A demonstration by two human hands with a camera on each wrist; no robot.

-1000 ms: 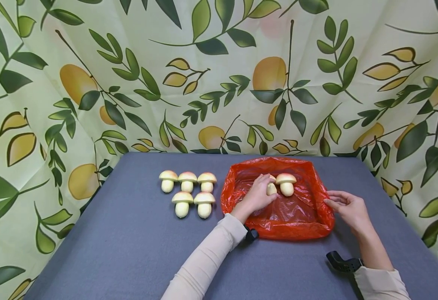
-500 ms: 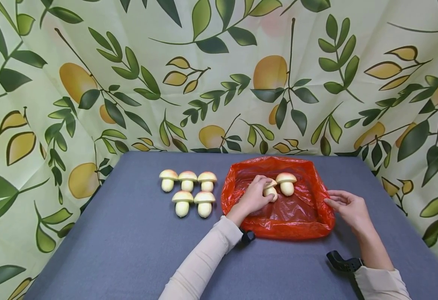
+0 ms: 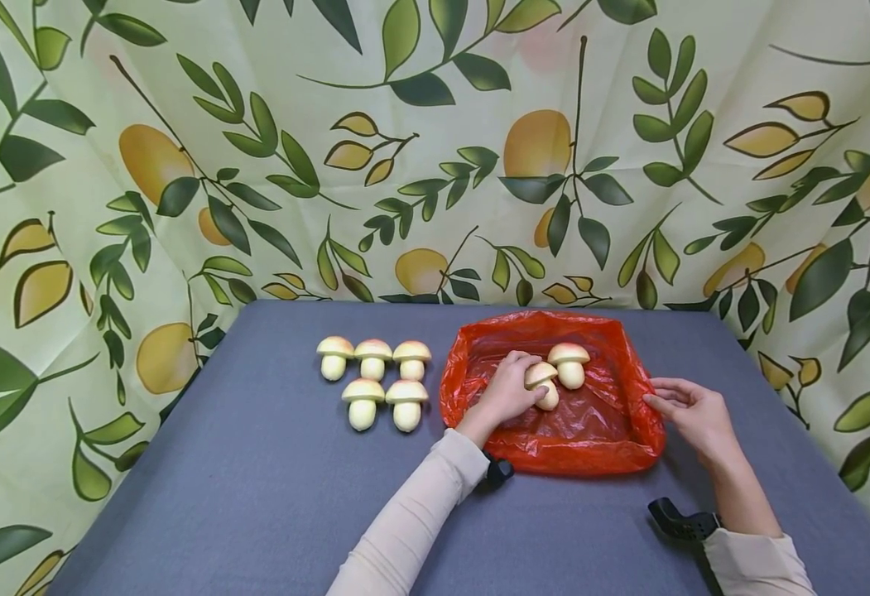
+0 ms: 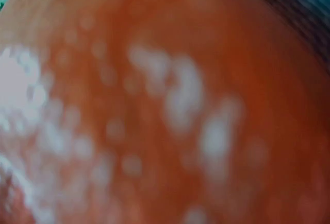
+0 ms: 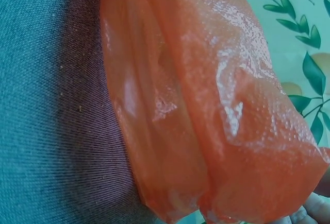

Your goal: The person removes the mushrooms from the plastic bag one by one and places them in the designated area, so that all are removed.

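A red plastic bag (image 3: 554, 459), spread into a low rectangular shape with its mouth upward, lies on the table. Inside it my left hand (image 3: 505, 391) holds a mushroom figure (image 3: 546, 396), pale with a rounded cap and tilted, between fingers and thumb. A second mushroom (image 3: 571, 368) stands just behind and right of it, apart from my fingers. At the bag's right edge my right hand (image 3: 694, 414) pinches the rim between thumb and fingers. In the right wrist view, the bag's folded side (image 5: 206, 105) fills the middle, with fingertips (image 5: 312, 211) at the lower right corner.
Left of the bag, several similar mushrooms lie in two rows, the back row (image 3: 372, 360) and the front row (image 3: 406, 407), on the grey table (image 3: 256, 497). A leaf-patterned cloth (image 3: 435, 149) hangs behind. The left wrist view is mostly blurred red plastic (image 4: 170, 131).
The mushroom at my left hand has shifted slightly toward me and tilted, with more of it showing. My left hand has drawn back a little left. My right hand has stayed at the rim.
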